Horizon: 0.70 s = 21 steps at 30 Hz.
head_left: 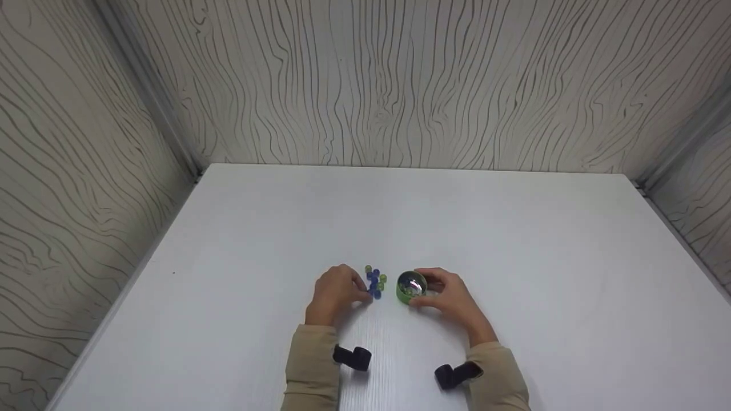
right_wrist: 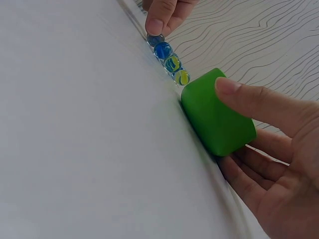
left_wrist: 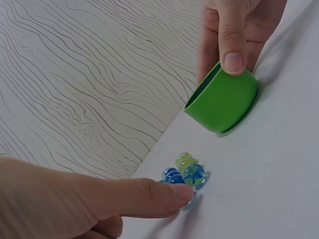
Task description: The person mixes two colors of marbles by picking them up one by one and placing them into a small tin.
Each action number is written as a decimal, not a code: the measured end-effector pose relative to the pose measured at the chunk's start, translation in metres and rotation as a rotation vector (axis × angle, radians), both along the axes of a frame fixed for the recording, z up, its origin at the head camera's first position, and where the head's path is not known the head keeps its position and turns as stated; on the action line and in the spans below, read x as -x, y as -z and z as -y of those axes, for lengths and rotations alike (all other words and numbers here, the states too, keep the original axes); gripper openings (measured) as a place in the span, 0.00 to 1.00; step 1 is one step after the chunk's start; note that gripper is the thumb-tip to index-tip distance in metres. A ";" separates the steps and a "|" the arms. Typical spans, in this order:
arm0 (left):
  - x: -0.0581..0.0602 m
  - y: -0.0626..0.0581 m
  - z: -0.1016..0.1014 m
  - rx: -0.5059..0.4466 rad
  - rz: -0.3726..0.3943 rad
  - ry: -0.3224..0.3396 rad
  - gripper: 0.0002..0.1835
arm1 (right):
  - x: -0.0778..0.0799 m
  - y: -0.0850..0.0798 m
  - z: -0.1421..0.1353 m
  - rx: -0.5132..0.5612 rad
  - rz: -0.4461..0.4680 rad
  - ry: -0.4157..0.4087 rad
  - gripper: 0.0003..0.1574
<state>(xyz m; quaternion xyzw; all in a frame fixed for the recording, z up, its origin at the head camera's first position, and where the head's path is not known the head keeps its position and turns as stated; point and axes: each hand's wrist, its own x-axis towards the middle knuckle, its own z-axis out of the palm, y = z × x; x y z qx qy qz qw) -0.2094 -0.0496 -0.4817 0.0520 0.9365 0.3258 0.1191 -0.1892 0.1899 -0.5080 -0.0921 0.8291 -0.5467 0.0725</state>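
My right hand (head_left: 455, 298) grips a small green cup (right_wrist: 212, 117), thumb on one side and fingers on the other. The cup sits on the white table with its mouth up; its shiny dark inside shows in the head view. Just left of it lies a loose cluster of several glass marbles (head_left: 374, 280), some blue and some yellow-green. At the near end of this cluster, my left hand (head_left: 337, 290) pinches a blue marble (right_wrist: 155, 40) between thumb and finger. The thumb partly hides that marble in the left wrist view.
The white table (head_left: 274, 217) runs back to a wall (head_left: 365, 85) with a wood-grain pattern. Similar panels stand at the left and right sides. Black wrist mounts (head_left: 360, 358) stick out from both sleeves over the table.
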 end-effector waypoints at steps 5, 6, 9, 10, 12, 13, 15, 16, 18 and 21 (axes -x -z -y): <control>-0.002 -0.002 0.000 -0.005 0.008 -0.006 0.06 | 0.000 0.001 0.000 -0.010 0.004 0.013 0.42; -0.002 -0.002 0.000 -0.005 0.011 -0.006 0.06 | 0.000 0.001 0.001 -0.010 0.006 0.016 0.42; -0.002 -0.003 0.000 -0.006 0.027 -0.009 0.06 | 0.000 0.001 0.002 -0.015 0.011 0.020 0.42; -0.002 -0.003 0.001 -0.006 0.032 -0.010 0.06 | 0.000 0.001 0.002 -0.014 0.013 0.022 0.42; -0.002 -0.004 0.001 -0.007 0.040 -0.008 0.06 | 0.000 0.001 0.002 -0.011 0.020 0.028 0.43; -0.002 -0.004 0.002 -0.009 0.046 -0.009 0.06 | 0.000 0.001 0.002 -0.011 0.021 0.027 0.43; -0.002 -0.004 0.002 -0.010 0.054 -0.006 0.06 | 0.001 0.001 0.002 -0.011 0.023 0.028 0.43; -0.002 -0.004 0.003 -0.010 0.057 -0.005 0.06 | 0.001 0.002 0.002 -0.007 0.027 0.031 0.43; -0.002 -0.004 0.003 -0.013 0.066 -0.007 0.06 | 0.001 0.002 0.002 -0.007 0.026 0.028 0.43; -0.001 -0.004 0.003 -0.019 0.076 -0.013 0.06 | 0.002 0.002 0.001 -0.011 0.022 0.025 0.43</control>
